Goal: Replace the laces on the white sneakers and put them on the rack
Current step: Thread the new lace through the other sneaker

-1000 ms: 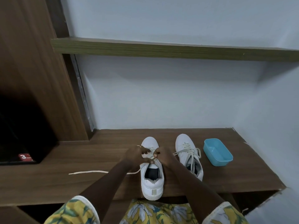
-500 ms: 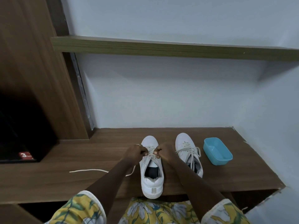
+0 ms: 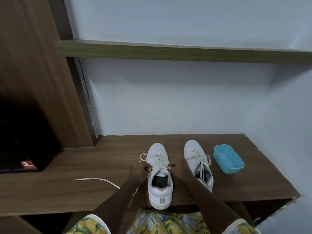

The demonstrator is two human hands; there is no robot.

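The left hand point(image 3: 139, 168) and right hand point(image 3: 179, 167) sit on either side of a white sneaker point(image 3: 160, 195), fingers curled, each pinching one end of the cream lace point(image 3: 158, 162) at the top eyelets. The lace crosses the tongue in rows between the two hands. Beyond the left hand's knuckles, one loop of it stands out past the sneaker's side. The sneaker stands upright between the wrists, toe pointing away from the person, heel at the near edge of the wooden surface point(image 3: 84, 196).

Just to the right of the right hand stands the second sneaker point(image 3: 191, 149), also toe away, its second lace point(image 3: 199, 157) threaded and hanging loosely over the opening. Further right, apart from that sneaker, a blue tub point(image 3: 233, 168) rests on the surface.

To the left of the left hand a loose lace point(image 3: 94, 179) lies on the surface and runs under the left forearm; where it ends cannot be told.

Further left is a dark opening with a red sticker point(image 3: 27, 164), beside a wooden panel point(image 3: 33, 81). Beyond the hands rises a pale wall point(image 3: 168, 98), and above them a wooden shelf point(image 3: 168, 52) crosses it. Floral sleeves point(image 3: 89, 223) show at the near edge.
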